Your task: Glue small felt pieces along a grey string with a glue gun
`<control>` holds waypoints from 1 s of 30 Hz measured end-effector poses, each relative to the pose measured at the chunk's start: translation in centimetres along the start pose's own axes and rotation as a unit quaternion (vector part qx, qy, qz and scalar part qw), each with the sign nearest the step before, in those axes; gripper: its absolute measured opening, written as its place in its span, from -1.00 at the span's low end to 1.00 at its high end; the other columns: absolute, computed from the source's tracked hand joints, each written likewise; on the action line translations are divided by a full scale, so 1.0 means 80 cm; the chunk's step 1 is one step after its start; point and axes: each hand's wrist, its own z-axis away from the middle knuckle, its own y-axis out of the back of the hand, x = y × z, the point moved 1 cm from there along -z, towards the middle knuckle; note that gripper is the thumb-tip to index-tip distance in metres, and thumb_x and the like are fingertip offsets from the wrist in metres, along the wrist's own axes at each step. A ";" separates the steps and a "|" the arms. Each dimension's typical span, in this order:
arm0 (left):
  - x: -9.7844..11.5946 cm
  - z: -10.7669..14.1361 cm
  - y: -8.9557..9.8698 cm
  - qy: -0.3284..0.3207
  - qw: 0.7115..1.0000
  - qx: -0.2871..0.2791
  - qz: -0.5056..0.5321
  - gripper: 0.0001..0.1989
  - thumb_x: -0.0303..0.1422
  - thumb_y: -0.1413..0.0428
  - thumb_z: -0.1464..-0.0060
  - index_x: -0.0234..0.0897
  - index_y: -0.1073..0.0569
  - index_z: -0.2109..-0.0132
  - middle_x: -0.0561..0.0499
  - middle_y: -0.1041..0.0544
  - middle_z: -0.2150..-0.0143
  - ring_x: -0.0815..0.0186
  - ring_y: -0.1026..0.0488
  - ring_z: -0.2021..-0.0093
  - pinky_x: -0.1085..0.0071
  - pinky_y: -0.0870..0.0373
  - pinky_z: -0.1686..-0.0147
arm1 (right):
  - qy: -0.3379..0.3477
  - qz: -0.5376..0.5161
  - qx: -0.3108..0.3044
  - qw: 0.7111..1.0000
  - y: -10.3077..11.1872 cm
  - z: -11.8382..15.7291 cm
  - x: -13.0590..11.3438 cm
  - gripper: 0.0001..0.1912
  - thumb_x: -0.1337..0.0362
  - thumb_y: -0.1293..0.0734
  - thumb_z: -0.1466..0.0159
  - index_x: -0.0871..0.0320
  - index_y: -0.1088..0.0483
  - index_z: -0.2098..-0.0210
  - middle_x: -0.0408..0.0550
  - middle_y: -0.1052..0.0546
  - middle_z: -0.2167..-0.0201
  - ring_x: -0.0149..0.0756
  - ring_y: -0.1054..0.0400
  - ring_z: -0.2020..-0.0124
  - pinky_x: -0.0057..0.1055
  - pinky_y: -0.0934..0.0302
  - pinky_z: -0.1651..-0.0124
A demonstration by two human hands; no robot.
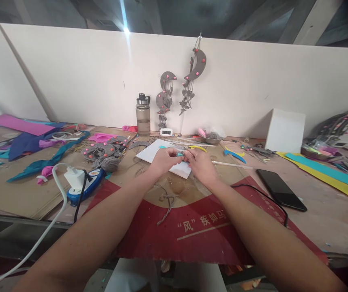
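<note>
My left hand (164, 160) and my right hand (200, 164) meet above a white sheet (151, 150) near the middle of the table. The fingers of my left hand are pinched on a small teal piece (179, 154). Against it, my right hand's fingers are closed on something small that I cannot make out. Grey cord (168, 199) lies loose on the red and brown board (162, 243) below my hands. Yellow-handled scissors (198, 147) lie just behind my right hand.
A bottle (143, 115) stands by the white partition (95, 81), where grey moon-shaped hangings (203, 65) hang. At left are a blue power strip (85, 188) and grey yarn with pink beads (107, 156). A black phone (280, 190) and coloured strips (329, 170) lie at right.
</note>
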 end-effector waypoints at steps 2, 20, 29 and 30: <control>-0.001 -0.001 0.000 -0.017 0.999 0.010 -0.038 -0.78 -0.29 -0.13 0.14 -0.36 -0.53 0.37 0.07 -0.42 0.53 0.43 -0.27 0.49 0.49 -0.14 0.49 | 0.011 0.036 0.000 0.999 0.002 0.001 -0.003 -0.62 0.20 -0.09 -0.34 0.16 -0.33 0.52 -0.09 -0.45 0.49 -0.38 -0.27 0.45 -0.44 -0.05 0.34; -0.005 0.001 -0.001 -0.013 0.998 0.055 0.011 -0.86 -0.34 -0.08 0.17 -0.32 -0.47 0.50 0.08 -0.39 0.54 0.43 -0.22 0.52 0.46 -0.12 0.49 | 0.052 0.044 0.005 0.998 -0.002 0.003 -0.014 -0.66 0.21 -0.07 -0.35 0.15 -0.26 0.51 -0.07 -0.40 0.50 -0.33 -0.23 0.43 -0.40 -0.01 0.33; -0.014 -0.006 -0.001 0.027 0.989 0.050 0.134 -0.81 -0.28 -0.17 0.17 -0.31 -0.38 0.51 0.15 -0.23 0.64 0.51 -0.10 0.61 0.50 0.00 0.58 | -0.012 -0.122 0.028 0.992 -0.006 0.002 -0.006 -0.86 0.24 -0.18 -0.22 0.14 -0.31 0.28 -0.13 -0.40 0.42 -0.35 -0.23 0.39 -0.42 -0.11 0.28; -0.014 -0.006 -0.002 0.031 0.989 0.042 0.142 -0.78 -0.26 -0.19 0.17 -0.31 -0.36 0.51 0.16 -0.21 0.66 0.52 -0.08 0.63 0.50 0.02 0.59 | -0.016 -0.125 0.029 0.992 -0.006 0.001 -0.004 -0.86 0.24 -0.18 -0.21 0.14 -0.31 0.29 -0.13 -0.40 0.43 -0.35 -0.23 0.39 -0.42 -0.11 0.29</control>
